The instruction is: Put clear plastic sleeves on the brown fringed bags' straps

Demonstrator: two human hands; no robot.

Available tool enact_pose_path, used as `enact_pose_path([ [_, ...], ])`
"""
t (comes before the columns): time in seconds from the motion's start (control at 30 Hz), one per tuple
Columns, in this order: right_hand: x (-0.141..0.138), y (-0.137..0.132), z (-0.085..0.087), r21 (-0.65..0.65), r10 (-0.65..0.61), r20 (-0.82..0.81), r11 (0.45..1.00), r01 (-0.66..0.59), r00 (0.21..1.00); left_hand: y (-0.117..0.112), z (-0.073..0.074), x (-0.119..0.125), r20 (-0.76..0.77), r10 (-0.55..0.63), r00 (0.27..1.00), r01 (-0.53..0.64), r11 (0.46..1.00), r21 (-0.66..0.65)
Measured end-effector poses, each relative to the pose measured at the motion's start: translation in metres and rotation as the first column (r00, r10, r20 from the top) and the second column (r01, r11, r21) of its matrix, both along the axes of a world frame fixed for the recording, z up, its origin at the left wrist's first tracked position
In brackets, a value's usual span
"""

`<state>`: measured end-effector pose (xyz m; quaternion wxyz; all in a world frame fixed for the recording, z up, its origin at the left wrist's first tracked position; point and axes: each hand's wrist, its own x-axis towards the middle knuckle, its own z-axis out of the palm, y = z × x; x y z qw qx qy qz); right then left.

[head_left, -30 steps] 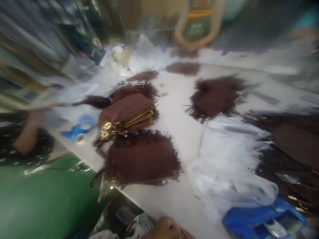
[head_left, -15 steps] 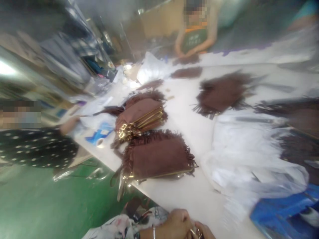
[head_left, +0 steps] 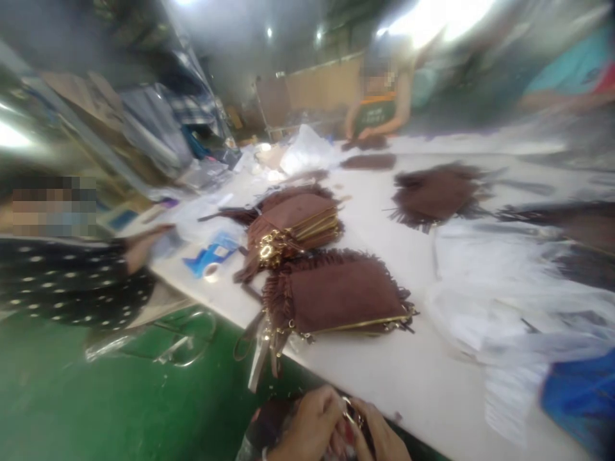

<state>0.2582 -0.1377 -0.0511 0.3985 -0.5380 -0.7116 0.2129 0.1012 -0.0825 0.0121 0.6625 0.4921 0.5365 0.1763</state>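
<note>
My left hand (head_left: 307, 429) and my right hand (head_left: 379, 435) are together at the bottom edge, below the white table (head_left: 384, 378). Both are closed around a small brown item with a gold metal piece (head_left: 350, 417), partly hidden by the fingers. Just above them on the table lies a brown fringed bag (head_left: 336, 296) with a gold zipper edge. Behind it sits a stack of similar brown bags (head_left: 293, 227).
Another fringed bag (head_left: 437, 195) lies farther right, beside clear plastic bags (head_left: 504, 288) and a blue item (head_left: 581, 390). A person in a dotted black sleeve (head_left: 72, 285) is at the left; another person (head_left: 377, 105) stands at the far end. A green floor (head_left: 96, 397) is below.
The view has tilted up and shifted, so the bags sit further right. My two hands have come up into view and closed together on the small item.
</note>
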Motion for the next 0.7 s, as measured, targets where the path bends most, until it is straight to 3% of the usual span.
enact_pose_path([
  [0.07, -0.017, 0.004, 0.008, -0.054, -0.022, -0.016, 0.998, 0.021, 1.0, 0.004, 0.01, -0.029, -0.097, 0.04, 0.994, -0.022, 0.984, 0.179],
  [0.13, -0.03, 0.008, 0.017, -0.093, -0.063, -0.042, 0.994, 0.059, 0.997, 0.015, 0.018, -0.056, -0.237, 0.098, 0.967, 0.008, 0.912, 0.409],
  [0.23, -0.045, 0.015, 0.032, -0.116, -0.128, -0.069, 0.986, 0.119, 0.989, 0.038, 0.021, -0.083, -0.39, 0.203, 0.898, 0.146, 0.7, 0.699],
  [0.3, -0.052, 0.021, 0.043, -0.12, -0.165, -0.072, 0.981, 0.156, 0.984, 0.056, 0.019, -0.09, -0.459, 0.258, 0.85, 0.267, 0.54, 0.798],
  [0.37, -0.059, 0.029, 0.054, -0.108, -0.186, -0.076, 0.978, 0.178, 0.98, 0.069, 0.018, -0.091, -0.536, 0.292, 0.792, 0.399, 0.417, 0.817],
  [0.43, -0.065, 0.035, 0.063, -0.106, -0.197, -0.091, 0.977, 0.187, 0.976, 0.079, 0.019, -0.089, -0.602, 0.317, 0.733, 0.503, 0.343, 0.793],
  [0.57, -0.079, 0.041, 0.077, -0.198, -0.241, -0.168, 0.958, 0.207, 0.956, 0.092, 0.025, -0.087, -0.634, 0.372, 0.678, 0.573, 0.272, 0.773],
  [0.7, -0.095, 0.041, 0.084, -0.296, -0.242, -0.334, 0.945, 0.143, 0.911, 0.108, 0.036, -0.089, -0.631, 0.363, 0.686, 0.608, 0.191, 0.771],
])
